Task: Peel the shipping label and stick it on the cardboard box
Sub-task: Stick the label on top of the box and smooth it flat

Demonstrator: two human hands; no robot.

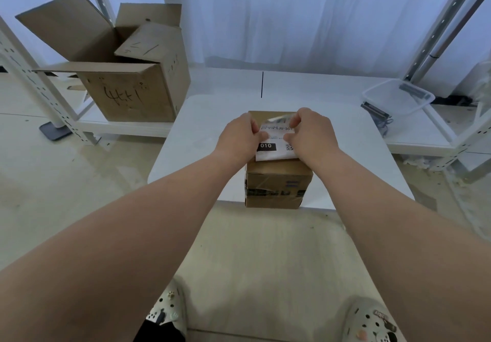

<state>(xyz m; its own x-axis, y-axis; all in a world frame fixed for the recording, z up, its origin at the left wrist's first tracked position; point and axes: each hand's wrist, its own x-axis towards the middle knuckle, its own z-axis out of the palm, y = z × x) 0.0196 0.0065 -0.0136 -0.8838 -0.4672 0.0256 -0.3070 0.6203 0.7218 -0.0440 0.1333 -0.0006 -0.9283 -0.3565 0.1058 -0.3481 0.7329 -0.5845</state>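
Note:
A small taped cardboard box point(277, 182) stands on the white table point(196, 134), near its front edge. Just above the box top is a white shipping label point(276, 153) with black print, a "010" block and a QR code. My left hand point(240, 139) pinches the label's left edge. My right hand point(309, 134) pinches its right side, with the fingers at the upper corner, where a glossy layer curls up. The hands cover part of the label; whether it touches the box I cannot tell.
A large open cardboard box point(127, 76) with handwriting sits on a low shelf at the left. A clear plastic tub point(398, 97) rests on the right shelf beside dark items. White metal rack posts stand on both sides. My feet in clogs are at the bottom.

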